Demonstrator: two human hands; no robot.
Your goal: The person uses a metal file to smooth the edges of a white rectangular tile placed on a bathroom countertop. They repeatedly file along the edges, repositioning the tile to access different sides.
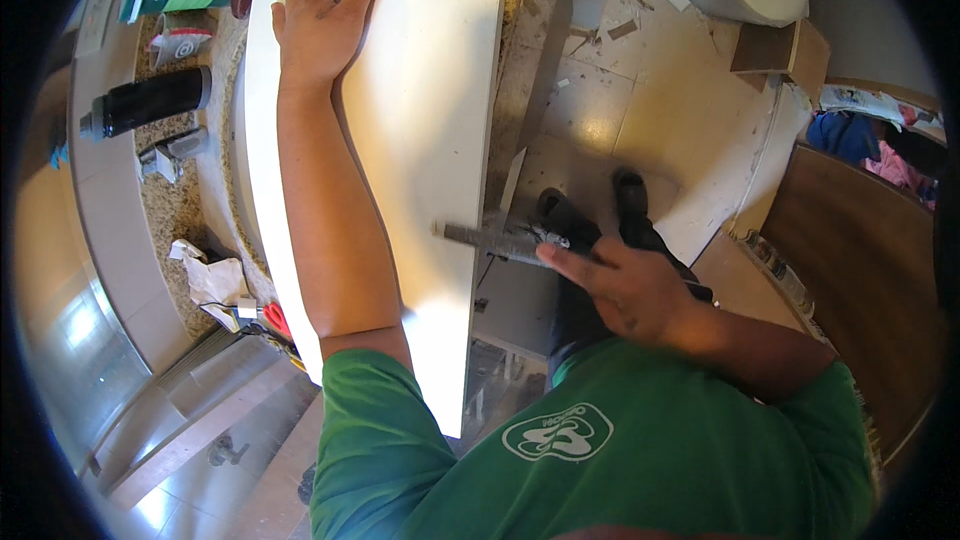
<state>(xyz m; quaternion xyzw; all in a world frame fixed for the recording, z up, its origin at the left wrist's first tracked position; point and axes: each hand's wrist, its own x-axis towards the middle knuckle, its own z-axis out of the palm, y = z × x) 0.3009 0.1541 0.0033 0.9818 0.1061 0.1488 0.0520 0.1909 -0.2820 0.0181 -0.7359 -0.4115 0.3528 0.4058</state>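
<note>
A long white board (pixel 430 90) lies in front of me, reaching from the far side back toward my body. My left hand (pixel 325 25) rests flat on its far left part, fingers spread, with the forearm stretched along the surface. At the board's right edge, my right hand (pixel 640 290) is closed round a narrow grey file (pixel 490 240). The file's tip reaches over the board's edge, pointing left. Blur softens the right hand and the tool, so the handle cannot be made out.
Granite counter (pixel 170 205) runs under and left of the board, with a black bottle (pixel 150 102), a crumpled pale bag (pixel 215 280) and red-handled scissors or pliers (pixel 275 318). On the right, scraps litter the tiled floor (pixel 580 120) near a wooden box (pixel 780 55) and a brown panel (pixel 850 290).
</note>
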